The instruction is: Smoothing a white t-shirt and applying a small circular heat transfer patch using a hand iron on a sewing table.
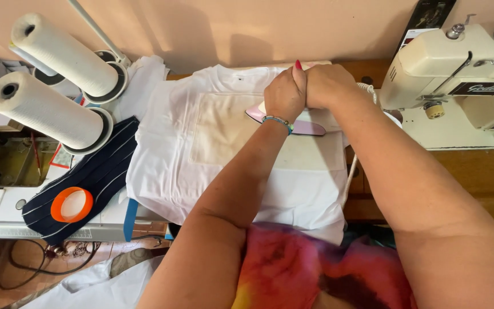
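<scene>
Pink-soled iron (299,122): mostly hidden, sole flat on white fabric (212,143), directly under both fists. Left hand (285,94) and right hand (328,84) clenched side by side, touching, on the iron's top; handle itself not visible. Left of grip: two white thread cones (52,86), one orange tape roll (71,204) on navy striped cloth (95,183). Right: one cream sewing machine (458,74).

A wooden table (475,171) carries the work. White cloth (201,149) lies spread across its middle, reaching the near edge, with a pink iron (307,127) on top of it. A cream sewing machine (458,80) stands at the right far corner. At the left edge sits a white machine (7,212) bearing two thread cones (47,109), striped navy fabric (95,177) and an orange tape roll (71,204).
</scene>
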